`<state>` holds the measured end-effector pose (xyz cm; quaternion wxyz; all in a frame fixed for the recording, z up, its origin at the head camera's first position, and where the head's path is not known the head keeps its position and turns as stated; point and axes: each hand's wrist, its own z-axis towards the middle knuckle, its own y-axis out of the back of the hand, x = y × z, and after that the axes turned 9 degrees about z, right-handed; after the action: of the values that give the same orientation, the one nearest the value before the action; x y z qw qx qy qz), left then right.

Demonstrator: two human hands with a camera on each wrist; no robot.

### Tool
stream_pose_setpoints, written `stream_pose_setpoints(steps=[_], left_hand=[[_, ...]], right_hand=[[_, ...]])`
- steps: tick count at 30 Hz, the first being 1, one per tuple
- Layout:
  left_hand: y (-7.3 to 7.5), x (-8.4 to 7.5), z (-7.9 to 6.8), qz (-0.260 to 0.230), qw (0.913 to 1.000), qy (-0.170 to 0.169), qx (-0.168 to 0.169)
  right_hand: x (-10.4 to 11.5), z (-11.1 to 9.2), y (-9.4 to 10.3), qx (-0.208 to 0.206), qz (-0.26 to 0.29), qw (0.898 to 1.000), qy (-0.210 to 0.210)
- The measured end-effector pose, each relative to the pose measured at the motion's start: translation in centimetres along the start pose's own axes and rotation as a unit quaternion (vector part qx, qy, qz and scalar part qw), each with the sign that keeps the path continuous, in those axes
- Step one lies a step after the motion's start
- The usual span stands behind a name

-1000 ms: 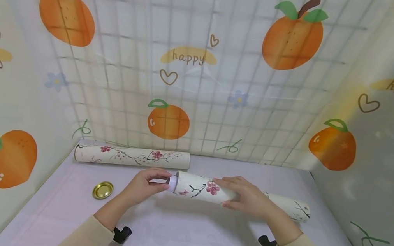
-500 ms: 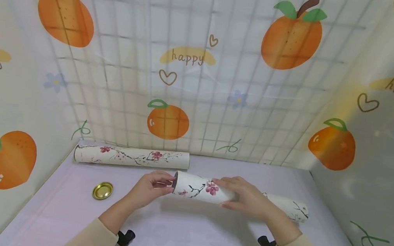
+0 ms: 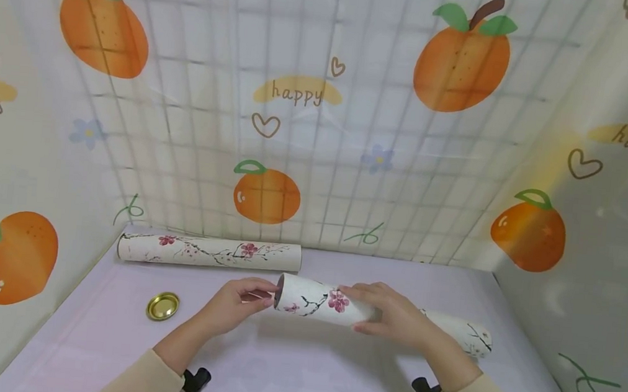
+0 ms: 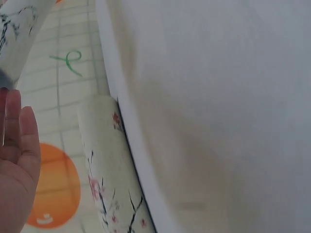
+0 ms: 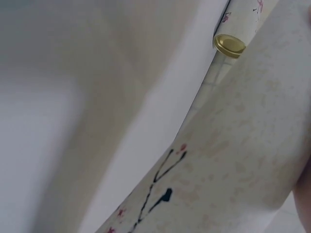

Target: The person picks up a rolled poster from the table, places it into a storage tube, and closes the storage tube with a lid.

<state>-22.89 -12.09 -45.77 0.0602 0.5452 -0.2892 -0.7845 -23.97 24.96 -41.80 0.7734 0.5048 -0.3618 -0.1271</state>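
Note:
A white cardboard tube [image 3: 313, 302] with a plum-blossom print lies slantwise in the air above the table, its open mouth toward the left. My right hand [image 3: 393, 315] grips it around the middle from above. At that open mouth is my left hand [image 3: 234, 304], fingers extended to the rim and thumb apart below. Straight fingers [image 4: 29, 131] show beside the tube's dark mouth in the left wrist view. Whatever is inside the tube is hidden. A round gold lid [image 3: 163, 306] lies on the table to the left of my left hand.
A second blossom-print tube [image 3: 208, 253] lies along the back of the table [image 3: 298, 381]; a gold cap [image 5: 229, 45] closes one of its ends. Behind stands a grid wall under an orange-print cloth [image 3: 349, 180]. Black wrist mounts [image 3: 197, 380] sit at both sleeves.
A pale roll pinched by my left hand has gone into the tube's mouth and out of sight. The left fingers moved right to the rim; my right hand keeps its hold.

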Motion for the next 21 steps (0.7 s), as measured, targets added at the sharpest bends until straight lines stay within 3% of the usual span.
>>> stream_pose_setpoints(steps=[5,12,16,21], left_hand=[[1.9,0.6,-1.0,0.028,0.9992,0.028,-0.009],[6.7,1.9,-2.8,0.086,0.9942,0.06,-0.02],[9.5,3.0,-3.8,0.142,0.985,0.094,-0.029],[11.9,4.5,-4.9,0.222,0.9672,0.123,-0.012]], right_hand=[[0.0,-0.1,0.1,0.0,-0.006,1.0,-0.007],[0.0,-0.3,0.3,-0.005,-0.009,1.0,-0.012],[0.2,-0.3,0.3,-0.006,-0.009,1.0,-0.012],[0.2,-0.5,0.4,-0.008,-0.012,1.0,-0.016]])
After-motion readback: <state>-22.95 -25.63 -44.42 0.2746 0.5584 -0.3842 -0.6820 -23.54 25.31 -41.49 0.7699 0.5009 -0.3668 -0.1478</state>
